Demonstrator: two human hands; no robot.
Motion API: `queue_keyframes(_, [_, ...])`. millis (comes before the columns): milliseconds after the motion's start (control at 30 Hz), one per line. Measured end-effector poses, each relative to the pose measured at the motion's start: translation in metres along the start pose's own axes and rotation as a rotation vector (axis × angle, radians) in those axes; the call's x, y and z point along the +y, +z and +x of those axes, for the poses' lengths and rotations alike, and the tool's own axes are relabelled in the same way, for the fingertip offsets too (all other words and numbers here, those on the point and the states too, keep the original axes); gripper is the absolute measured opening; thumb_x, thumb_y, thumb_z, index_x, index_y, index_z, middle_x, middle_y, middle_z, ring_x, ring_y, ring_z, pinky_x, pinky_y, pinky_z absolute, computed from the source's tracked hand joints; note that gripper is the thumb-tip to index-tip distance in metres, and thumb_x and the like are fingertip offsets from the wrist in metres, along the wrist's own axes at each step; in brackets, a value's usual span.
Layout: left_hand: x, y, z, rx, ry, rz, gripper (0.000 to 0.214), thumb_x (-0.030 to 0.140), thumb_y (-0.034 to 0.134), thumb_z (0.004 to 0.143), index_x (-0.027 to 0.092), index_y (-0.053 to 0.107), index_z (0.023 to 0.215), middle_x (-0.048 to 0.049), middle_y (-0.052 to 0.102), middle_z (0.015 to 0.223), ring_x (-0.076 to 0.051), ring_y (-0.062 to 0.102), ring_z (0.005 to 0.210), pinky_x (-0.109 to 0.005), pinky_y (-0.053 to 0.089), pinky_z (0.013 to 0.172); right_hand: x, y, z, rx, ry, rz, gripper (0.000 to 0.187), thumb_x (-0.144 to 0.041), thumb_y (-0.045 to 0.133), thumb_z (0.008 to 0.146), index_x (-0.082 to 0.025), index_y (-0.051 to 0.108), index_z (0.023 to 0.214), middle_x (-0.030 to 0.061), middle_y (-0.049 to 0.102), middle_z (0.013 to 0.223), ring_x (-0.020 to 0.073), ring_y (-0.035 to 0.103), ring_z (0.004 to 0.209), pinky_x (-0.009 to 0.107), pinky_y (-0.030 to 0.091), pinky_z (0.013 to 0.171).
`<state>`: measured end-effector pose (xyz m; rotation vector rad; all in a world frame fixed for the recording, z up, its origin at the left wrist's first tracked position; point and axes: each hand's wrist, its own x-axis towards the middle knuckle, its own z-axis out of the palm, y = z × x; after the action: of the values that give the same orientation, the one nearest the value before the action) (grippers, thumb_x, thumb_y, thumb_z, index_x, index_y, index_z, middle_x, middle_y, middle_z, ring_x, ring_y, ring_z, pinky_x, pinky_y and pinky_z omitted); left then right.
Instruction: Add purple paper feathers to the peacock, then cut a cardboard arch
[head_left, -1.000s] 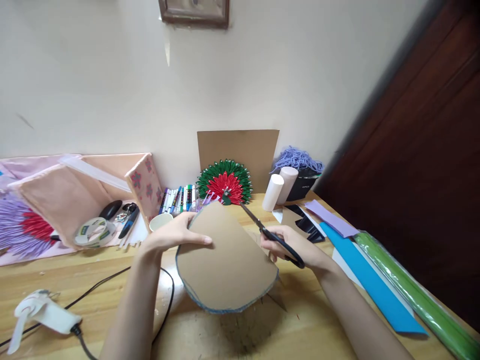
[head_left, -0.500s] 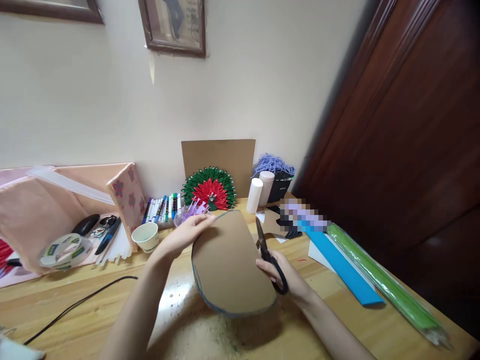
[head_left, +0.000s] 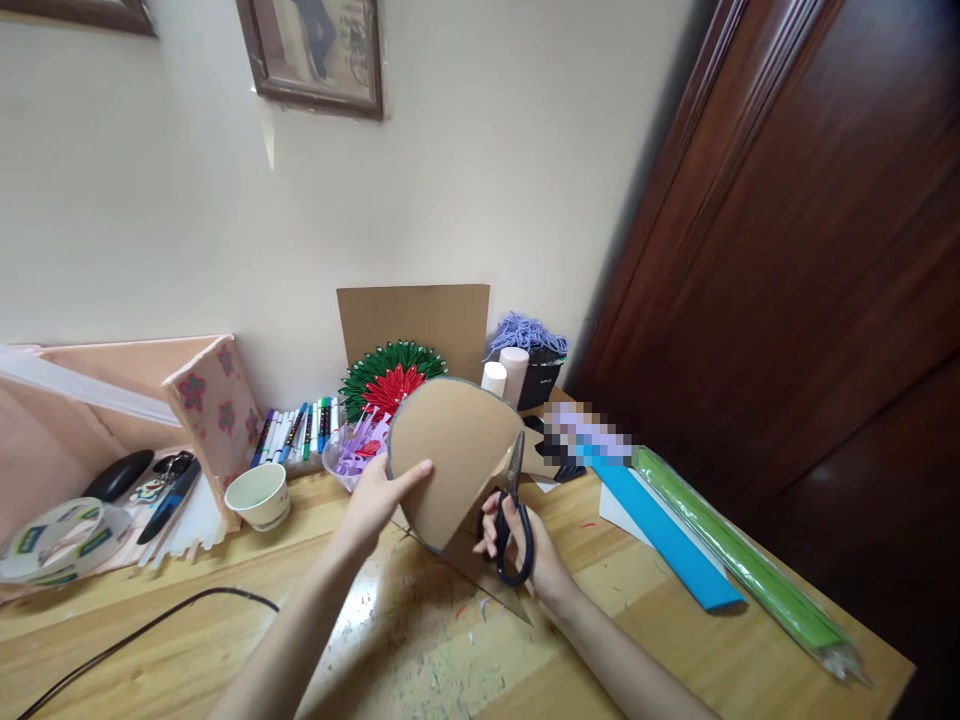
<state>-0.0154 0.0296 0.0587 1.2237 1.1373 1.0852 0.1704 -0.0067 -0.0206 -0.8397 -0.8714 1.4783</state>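
My left hand pinches the lower left edge of a rounded brown cardboard piece, holding it raised and tilted above the wooden table. My right hand grips black-handled scissors, fingers through the loops. The blades point upward into the right edge of the cardboard. A blue line runs along the cardboard's curved rim.
A red-and-green paper fan, a brown board, markers, a paper cup, a bowl of purple strips, white rolls and purple yarn stand behind. Blue paper and a green roll lie right. Tape, a black cable left.
The cardboard has been turned and lifted more upright. The scissors swung from pointing up-left to pointing straight up at its right edge. The view shifted right, and the glue gun left the frame.
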Motion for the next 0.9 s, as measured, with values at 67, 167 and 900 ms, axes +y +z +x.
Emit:
queue_keyframes(67, [0.009,-0.017,0.002,0.066,-0.018,0.036,0.052,0.044,0.074,0.065,0.012,0.061,0.103,-0.0149,0.066,0.113,-0.03,0.062,0.102,-0.036,0.054,0.081,-0.001,-0.01,0.002,-0.042,0.029,0.003,0.05,-0.069,0.054,0.072,-0.02,0.05,0.077,-0.0072,0.043,0.051,0.0082,0.04,0.04,0.027,0.044,0.051])
queue_keyframes(167, [0.021,-0.04,0.002,0.049,-0.07,0.07,0.052,0.045,0.075,0.063,0.014,0.061,0.103,-0.0128,0.069,0.107,-0.028,0.066,0.095,-0.033,0.056,0.074,-0.006,-0.022,0.004,-0.093,0.104,-0.018,0.064,-0.084,0.045,0.061,-0.021,0.045,0.071,-0.0069,0.043,0.048,0.009,0.041,0.039,0.03,0.046,0.053])
queue_keyframes(900, [0.021,-0.052,0.004,-0.041,-0.254,0.08,0.044,0.041,0.075,0.063,0.015,0.065,0.097,-0.0113,0.072,0.088,-0.023,0.069,0.067,-0.029,0.055,0.056,-0.012,-0.027,-0.014,-0.258,0.177,-0.322,0.071,-0.087,0.032,0.063,-0.018,0.046,0.075,-0.0059,0.044,0.051,0.0107,0.051,0.043,0.026,0.045,0.051])
